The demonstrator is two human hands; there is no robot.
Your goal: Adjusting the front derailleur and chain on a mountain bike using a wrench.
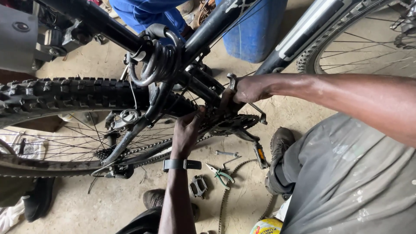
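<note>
Your left hand (187,130) pinches the chain (203,130), right hand (249,89) clamps the crank (232,86); loose pedal (198,186) on the floor (108,203), refit apparently pending.

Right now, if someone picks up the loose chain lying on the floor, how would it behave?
The chain would probably hang floppy: it lies in a loose curve on the floor, a row of small links. It looks like metal, so it is likely heavy for its thin size. It may be greasy and slip in the fingers, but the picture cannot confirm this.
</note>
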